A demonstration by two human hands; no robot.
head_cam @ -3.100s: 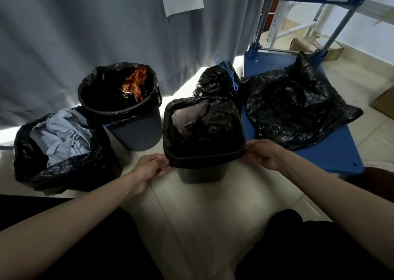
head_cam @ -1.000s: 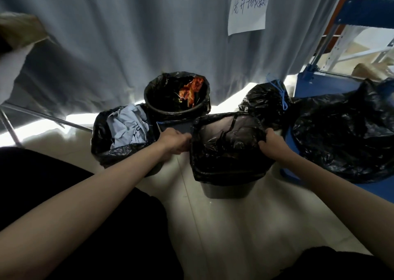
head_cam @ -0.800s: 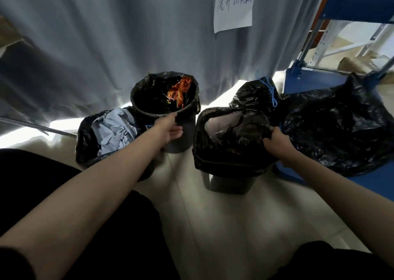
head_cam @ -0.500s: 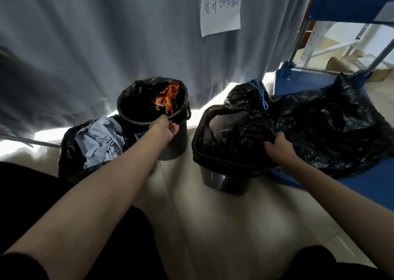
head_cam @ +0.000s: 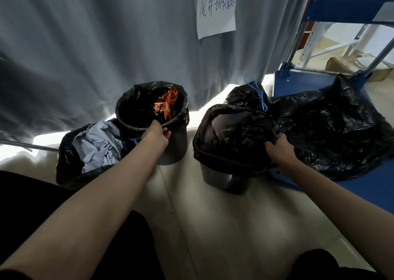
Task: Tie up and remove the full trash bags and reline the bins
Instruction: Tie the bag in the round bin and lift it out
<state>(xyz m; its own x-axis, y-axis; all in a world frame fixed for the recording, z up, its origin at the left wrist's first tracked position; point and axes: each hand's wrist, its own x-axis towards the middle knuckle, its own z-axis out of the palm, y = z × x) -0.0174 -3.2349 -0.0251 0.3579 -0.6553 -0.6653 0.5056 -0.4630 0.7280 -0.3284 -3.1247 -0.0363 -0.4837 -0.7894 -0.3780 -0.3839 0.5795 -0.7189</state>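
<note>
Bins stand on the pale floor (head_cam: 213,226) before a grey curtain (head_cam: 96,34): a round bin (head_cam: 173,146) on the left and a square bin (head_cam: 223,181) on the right, each lined with a black bag. The left hand (head_cam: 156,135) is at the near rim of the round bin, fingers curled over the rim and thumb (head_cam: 165,133) below it, so the folded-over liner (head_cam: 128,104) lies pinched between them; orange wrappers (head_cam: 167,102) show inside, beyond the fingertips. The right hand (head_cam: 279,149) grips the right side of the square bin's liner (head_cam: 234,134), fingers closed into a fist on a bunch of plastic gathered at the near right corner; the film is pulled up over the rim there and droops across the bin's opening to the left of the knuckles. Just left of the round bin and touching it is an open bag (head_cam: 68,162) stuffed with blue-grey cloth (head_cam: 98,145). Behind the square bin sits a tied bag (head_cam: 243,96) closed with a blue drawstring (head_cam: 259,94). To the right, beside the right hand, a large crumpled bag (head_cam: 336,130) lies on the deck of a blue cart (head_cam: 373,186). A handwritten paper sign (head_cam: 217,10) hangs on the curtain above the bins. Both bare forearms reach in from the bottom edge, over dark-clothed knees.
</note>
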